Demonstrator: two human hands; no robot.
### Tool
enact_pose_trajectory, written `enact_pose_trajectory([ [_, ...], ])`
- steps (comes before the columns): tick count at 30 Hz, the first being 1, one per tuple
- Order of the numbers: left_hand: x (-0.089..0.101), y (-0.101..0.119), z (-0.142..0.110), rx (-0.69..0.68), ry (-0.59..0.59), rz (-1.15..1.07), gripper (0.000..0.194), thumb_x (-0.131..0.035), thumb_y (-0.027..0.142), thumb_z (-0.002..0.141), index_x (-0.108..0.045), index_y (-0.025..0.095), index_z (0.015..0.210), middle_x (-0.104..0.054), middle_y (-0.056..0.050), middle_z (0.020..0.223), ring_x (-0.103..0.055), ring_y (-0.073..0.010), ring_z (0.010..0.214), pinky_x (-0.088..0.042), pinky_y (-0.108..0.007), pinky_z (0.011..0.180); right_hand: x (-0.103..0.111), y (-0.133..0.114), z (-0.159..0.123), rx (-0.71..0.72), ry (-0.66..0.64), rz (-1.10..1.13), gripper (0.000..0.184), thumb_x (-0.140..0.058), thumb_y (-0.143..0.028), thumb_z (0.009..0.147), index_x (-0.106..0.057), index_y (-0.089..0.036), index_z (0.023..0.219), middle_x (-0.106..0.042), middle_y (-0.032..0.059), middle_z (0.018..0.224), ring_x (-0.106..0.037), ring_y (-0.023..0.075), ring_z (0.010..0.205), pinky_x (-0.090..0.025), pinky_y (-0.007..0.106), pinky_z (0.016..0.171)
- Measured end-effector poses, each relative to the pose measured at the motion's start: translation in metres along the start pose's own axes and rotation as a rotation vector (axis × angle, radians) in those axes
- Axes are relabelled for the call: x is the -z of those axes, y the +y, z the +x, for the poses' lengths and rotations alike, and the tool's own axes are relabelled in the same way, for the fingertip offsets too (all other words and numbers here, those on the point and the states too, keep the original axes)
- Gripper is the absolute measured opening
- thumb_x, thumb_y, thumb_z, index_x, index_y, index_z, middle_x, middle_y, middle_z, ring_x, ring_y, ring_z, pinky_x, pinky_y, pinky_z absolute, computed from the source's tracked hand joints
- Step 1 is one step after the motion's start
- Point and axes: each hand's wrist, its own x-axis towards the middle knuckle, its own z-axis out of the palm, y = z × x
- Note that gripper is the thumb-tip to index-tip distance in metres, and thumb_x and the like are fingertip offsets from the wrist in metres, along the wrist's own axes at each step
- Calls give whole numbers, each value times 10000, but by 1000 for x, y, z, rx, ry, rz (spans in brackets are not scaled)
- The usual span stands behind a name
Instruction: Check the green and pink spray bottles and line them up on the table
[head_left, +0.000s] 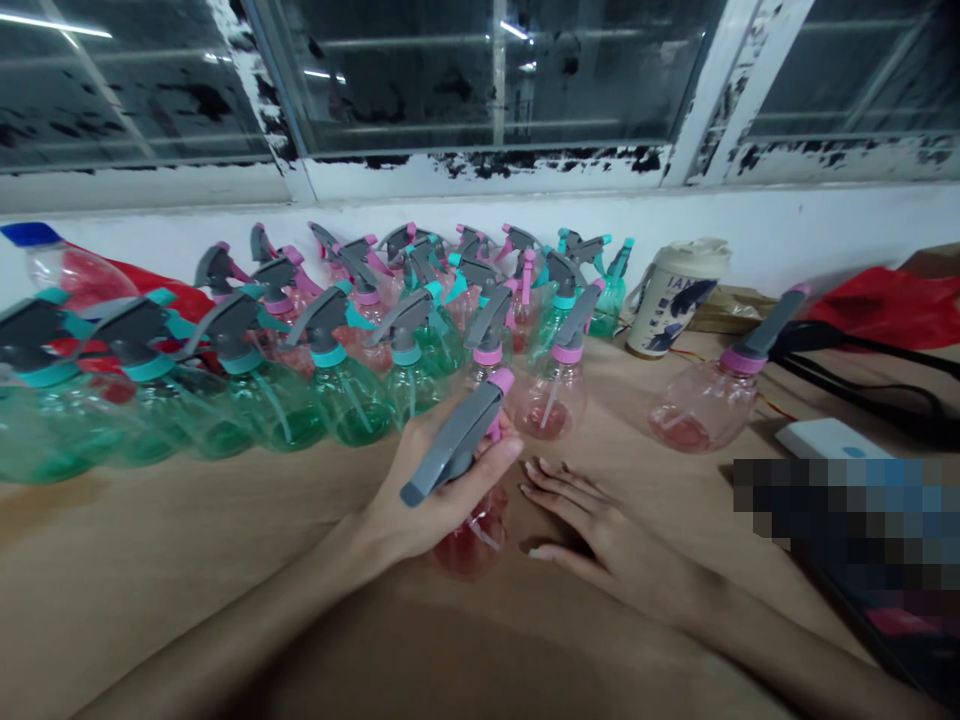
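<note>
Left hand (pixel 411 505): closed round pink bottle (pixel 466 545) | right hand (pixel 604 530): open, on table (pixel 300 620) | green bottles (pixel 356 408): sprayers fitted (held one's too)

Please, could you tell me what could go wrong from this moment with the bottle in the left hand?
The left hand grips the spray bottle near its pink trigger, so a squeeze might release liquid. Another pink-collared bottle stands close behind; a careless move could knock it over.
</note>
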Motion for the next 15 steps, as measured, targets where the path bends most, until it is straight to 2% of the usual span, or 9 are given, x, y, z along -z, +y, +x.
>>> enact_pose_trajectory([
  [3,0,-1,-1,32,-49,-35,136,-596,316,800,-517,225,738,-490,67,590,-433,-91,446,-395,-208,423,-1,1,0,12,0,2,566,-458,-500,907,-419,-187,1376,-430,69,1441,-344,218,1350,-311,466,1107],
  [5,1,-4,-3,43,-71,-43,146,-611,341,791,-540,221,748,-493,65,573,-443,-93,435,-392,-207,412,-2,2,0,15,1,8,570,-461,-499,905,-416,-185,1379,-425,68,1444,-339,220,1352,-316,468,1104],
  [10,0,-10,-8,74,4,-57,197,-635,333,778,-607,236,947,-645,27,698,-619,-146,604,-509,-245,579,-2,2,0,3,-3,-3,566,-461,-500,904,-431,-179,1370,-426,68,1444,-339,217,1352,-315,463,1107],
  [15,-4,-9,-7,23,11,3,120,-592,255,784,-578,228,900,-560,69,571,-538,-121,469,-482,-244,513,-1,1,0,-1,-16,-6,575,-453,-509,904,-433,-170,1368,-421,66,1446,-333,212,1356,-305,452,1115],
])
